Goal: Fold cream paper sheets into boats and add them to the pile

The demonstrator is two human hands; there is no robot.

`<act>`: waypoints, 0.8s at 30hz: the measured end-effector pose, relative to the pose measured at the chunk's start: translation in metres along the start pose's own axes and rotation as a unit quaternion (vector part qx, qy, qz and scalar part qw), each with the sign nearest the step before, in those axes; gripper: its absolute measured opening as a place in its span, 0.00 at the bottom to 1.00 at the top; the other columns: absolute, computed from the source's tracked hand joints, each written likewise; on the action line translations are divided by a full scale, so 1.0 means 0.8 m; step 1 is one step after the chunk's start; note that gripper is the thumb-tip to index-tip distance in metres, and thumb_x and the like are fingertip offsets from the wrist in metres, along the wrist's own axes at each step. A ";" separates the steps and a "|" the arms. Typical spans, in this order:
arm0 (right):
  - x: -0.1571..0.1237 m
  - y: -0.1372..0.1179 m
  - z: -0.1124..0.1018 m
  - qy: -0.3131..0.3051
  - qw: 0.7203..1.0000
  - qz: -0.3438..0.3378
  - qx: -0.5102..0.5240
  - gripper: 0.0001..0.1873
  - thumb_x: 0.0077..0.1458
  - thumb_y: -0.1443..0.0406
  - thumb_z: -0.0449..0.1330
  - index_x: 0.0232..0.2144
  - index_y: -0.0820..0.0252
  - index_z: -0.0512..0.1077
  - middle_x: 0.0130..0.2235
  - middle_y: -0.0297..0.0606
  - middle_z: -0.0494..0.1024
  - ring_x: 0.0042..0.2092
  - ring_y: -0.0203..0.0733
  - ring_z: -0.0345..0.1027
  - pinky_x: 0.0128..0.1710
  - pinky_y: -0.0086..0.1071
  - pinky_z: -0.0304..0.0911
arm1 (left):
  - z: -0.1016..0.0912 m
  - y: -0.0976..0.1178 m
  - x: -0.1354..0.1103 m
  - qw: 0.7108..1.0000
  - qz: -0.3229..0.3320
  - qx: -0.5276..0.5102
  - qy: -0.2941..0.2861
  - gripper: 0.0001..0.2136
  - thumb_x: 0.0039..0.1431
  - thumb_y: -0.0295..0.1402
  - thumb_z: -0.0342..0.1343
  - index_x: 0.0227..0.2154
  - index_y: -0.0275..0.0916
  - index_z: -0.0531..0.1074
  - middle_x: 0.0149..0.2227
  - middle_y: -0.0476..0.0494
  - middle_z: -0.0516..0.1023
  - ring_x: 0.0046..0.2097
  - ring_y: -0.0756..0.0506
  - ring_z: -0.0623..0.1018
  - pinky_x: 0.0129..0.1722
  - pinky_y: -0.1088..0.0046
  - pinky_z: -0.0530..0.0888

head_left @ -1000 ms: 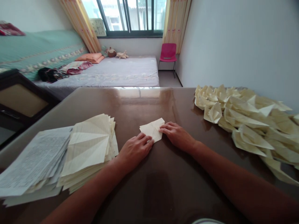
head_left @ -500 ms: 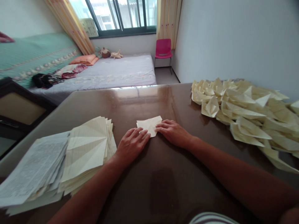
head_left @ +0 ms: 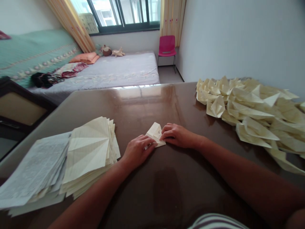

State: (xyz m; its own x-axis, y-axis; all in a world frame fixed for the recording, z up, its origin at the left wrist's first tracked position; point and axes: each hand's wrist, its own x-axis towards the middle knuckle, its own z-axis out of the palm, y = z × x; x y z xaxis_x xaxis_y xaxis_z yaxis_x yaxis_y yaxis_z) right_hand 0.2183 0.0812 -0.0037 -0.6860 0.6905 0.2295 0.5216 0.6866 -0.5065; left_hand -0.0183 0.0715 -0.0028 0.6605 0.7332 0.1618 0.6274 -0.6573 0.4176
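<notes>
A small folded sheet of cream paper [head_left: 153, 131] lies on the brown table between my hands, with a bit of dark print on its right part. My left hand [head_left: 138, 149] pinches its lower left edge between thumb and fingers. On the other side, the curled fingers of my right hand [head_left: 175, 135] grip the paper's right edge, thumb underneath. Left of my hands is a stack of creased cream sheets [head_left: 88, 146], lying against a pile of printed pages [head_left: 35, 171]. To the right, a heap of folded paper boat shapes [head_left: 252, 111] covers the table's corner.
The glossy brown table [head_left: 133, 105] reaches toward a bed [head_left: 126, 70] with soft toys and folded bedding. A pink chair [head_left: 166, 46] stands by the window. Along the right runs a white wall [head_left: 238, 38], and a dark cabinet [head_left: 21, 114] is at left.
The paper has been turned and its shape altered, from a wide flat piece to a narrower tilted one showing print. Both hands have curled more around it; my left fingers were flatter before.
</notes>
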 end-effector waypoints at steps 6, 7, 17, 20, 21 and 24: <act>0.000 -0.008 0.000 -0.005 0.999 0.034 0.006 0.09 0.56 0.65 0.58 0.38 0.57 0.77 0.39 0.39 0.75 0.41 0.38 0.67 0.45 0.33 0.60 | 0.006 -0.005 0.010 0.995 -0.100 -0.007 0.011 0.12 0.63 0.40 0.48 0.32 0.40 0.73 0.32 0.49 0.77 0.33 0.50 0.74 0.33 0.75 0.66; 0.001 -0.008 0.002 -0.004 0.999 0.043 0.006 0.08 0.56 0.64 0.58 0.37 0.57 0.77 0.39 0.38 0.75 0.41 0.38 0.67 0.44 0.33 0.60 | 0.006 -0.004 0.011 0.995 -0.102 -0.005 0.013 0.12 0.63 0.40 0.48 0.31 0.40 0.72 0.32 0.49 0.77 0.32 0.50 0.74 0.33 0.75 0.65; 0.001 -0.004 0.010 0.010 0.997 0.081 0.004 0.10 0.54 0.63 0.61 0.40 0.57 0.74 0.36 0.36 0.74 0.39 0.38 0.65 0.41 0.31 0.59 | 0.008 -0.011 0.016 0.996 -0.083 0.009 0.022 0.11 0.63 0.38 0.48 0.29 0.40 0.70 0.29 0.50 0.75 0.30 0.50 0.72 0.31 0.75 0.63; 0.000 -0.003 0.010 0.012 0.997 0.071 0.008 0.08 0.55 0.62 0.60 0.38 0.56 0.76 0.37 0.36 0.74 0.40 0.38 0.66 0.42 0.31 0.59 | 0.006 -0.010 0.016 0.997 -0.071 0.019 0.015 0.11 0.63 0.38 0.47 0.30 0.40 0.69 0.30 0.49 0.75 0.31 0.50 0.72 0.31 0.75 0.64; 0.000 -0.003 0.011 0.015 0.998 0.068 0.010 0.08 0.56 0.62 0.60 0.38 0.55 0.76 0.37 0.37 0.74 0.40 0.38 0.66 0.43 0.31 0.59 | 0.006 -0.010 0.016 0.997 -0.069 0.023 0.013 0.11 0.64 0.38 0.46 0.30 0.40 0.69 0.30 0.49 0.75 0.31 0.50 0.72 0.31 0.75 0.64; -0.001 -0.002 0.011 0.025 0.998 0.061 0.015 0.10 0.55 0.63 0.61 0.40 0.55 0.76 0.40 0.38 0.74 0.42 0.38 0.67 0.44 0.31 0.60 | 0.004 -0.008 0.017 0.997 -0.067 0.036 0.003 0.10 0.64 0.37 0.46 0.30 0.40 0.68 0.30 0.49 0.74 0.31 0.49 0.73 0.31 0.75 0.63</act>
State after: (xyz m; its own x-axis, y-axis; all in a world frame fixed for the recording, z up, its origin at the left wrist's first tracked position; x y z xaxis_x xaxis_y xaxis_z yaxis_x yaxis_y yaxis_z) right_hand 0.2135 0.0776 -0.0103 -0.5911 0.7798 0.2061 0.5842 0.5901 -0.5573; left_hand -0.0119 0.0852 -0.0059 0.5667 0.8158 0.1154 0.7377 -0.5648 0.3699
